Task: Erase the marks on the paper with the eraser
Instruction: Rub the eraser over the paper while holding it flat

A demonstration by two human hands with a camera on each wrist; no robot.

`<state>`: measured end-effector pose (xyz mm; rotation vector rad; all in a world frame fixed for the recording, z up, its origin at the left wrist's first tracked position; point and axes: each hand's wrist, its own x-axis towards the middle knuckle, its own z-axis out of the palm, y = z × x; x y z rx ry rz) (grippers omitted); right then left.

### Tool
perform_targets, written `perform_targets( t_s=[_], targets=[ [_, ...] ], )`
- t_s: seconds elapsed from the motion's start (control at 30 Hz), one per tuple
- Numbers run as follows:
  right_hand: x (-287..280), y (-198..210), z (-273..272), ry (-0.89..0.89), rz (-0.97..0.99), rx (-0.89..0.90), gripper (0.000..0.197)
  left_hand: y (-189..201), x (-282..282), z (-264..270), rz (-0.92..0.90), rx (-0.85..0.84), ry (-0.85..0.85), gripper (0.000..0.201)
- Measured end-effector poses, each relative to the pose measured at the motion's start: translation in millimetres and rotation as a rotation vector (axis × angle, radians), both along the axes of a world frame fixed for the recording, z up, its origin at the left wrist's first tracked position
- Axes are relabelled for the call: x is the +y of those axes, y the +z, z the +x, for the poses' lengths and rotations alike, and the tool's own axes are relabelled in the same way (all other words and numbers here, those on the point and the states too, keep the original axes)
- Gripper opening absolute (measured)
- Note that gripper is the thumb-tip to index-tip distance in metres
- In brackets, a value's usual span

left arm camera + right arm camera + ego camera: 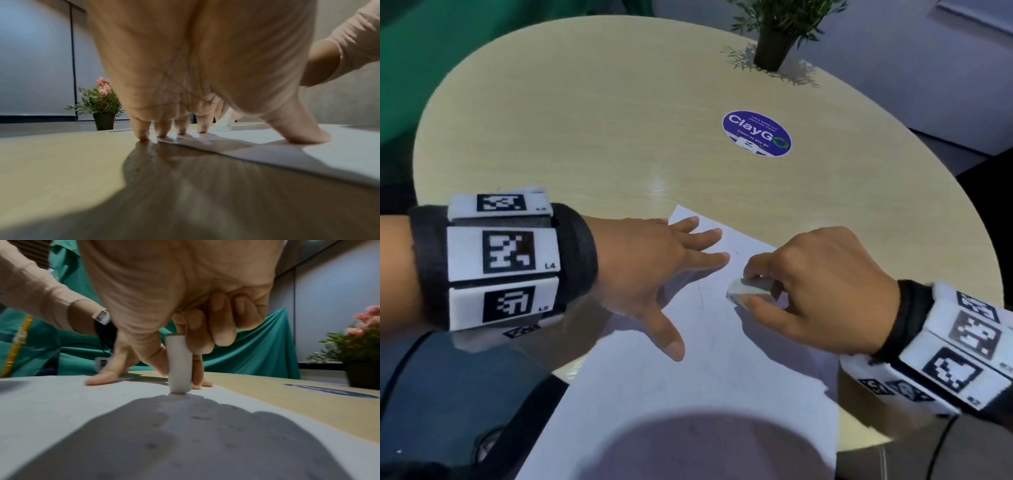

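Note:
A white sheet of paper (722,370) lies near the front edge of the round table (585,137). A thin pencil line (700,296) shows on it between my hands. My left hand (654,270) lies flat, fingers spread, and presses the sheet's far left corner; in the left wrist view its fingertips (202,130) rest on the paper (308,154). My right hand (808,287) pinches a white eraser (748,290) between thumb and fingers. In the right wrist view the eraser (179,366) stands on end with its lower tip touching the paper (61,402).
A potted plant (774,44) stands at the table's far edge. A round blue ClayGo sticker (756,133) is stuck on the tabletop beyond the paper. Green cloth (431,51) hangs to the left of the table.

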<state>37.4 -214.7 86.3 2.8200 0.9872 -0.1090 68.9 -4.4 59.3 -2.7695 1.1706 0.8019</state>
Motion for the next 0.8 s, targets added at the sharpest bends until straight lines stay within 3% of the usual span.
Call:
perform_targets(
  t_s=[0.07, 0.2, 0.33, 0.47, 0.6, 0.7, 0.8],
  targets=[
    [1.3, -3.5, -15.5, 0.024, 0.021, 0.064, 0.032, -1.7, -0.6, -1.2, 0.012, -0.013, 0.0, 0.12],
    [-3.4, 0.1, -0.1, -0.048, 0.054, -0.02, 0.043, -3.0, -1.7, -0.4, 0.016, -0.019, 0.003, 0.12],
    [0.3, -2.9, -10.1, 0.03, 0.009, 0.093, 0.034, -4.2, -2.9, 0.3, 0.052, -0.035, -0.016, 0.121],
    [-3.2, 2.9, 8.0, -0.03, 0.049, -0.023, 0.038, -3.2, -2.2, -0.2, 0.063, -0.033, -0.029, 0.12],
    [0.2, -1.0, -12.6, 0.043, 0.013, 0.083, 0.033, -2.4, -1.8, -3.7, 0.072, -0.025, -0.032, 0.119],
    [-2.3, 3.0, 6.5, -0.021, 0.063, 0.011, 0.042, -2.0, -2.2, -3.5, 0.075, -0.028, -0.04, 0.118],
    [-6.6, -2.2, 16.5, -0.012, 0.066, -0.046, 0.037, -3.4, -0.4, -5.4, 0.041, -0.022, -0.01, 0.119]
  ],
)
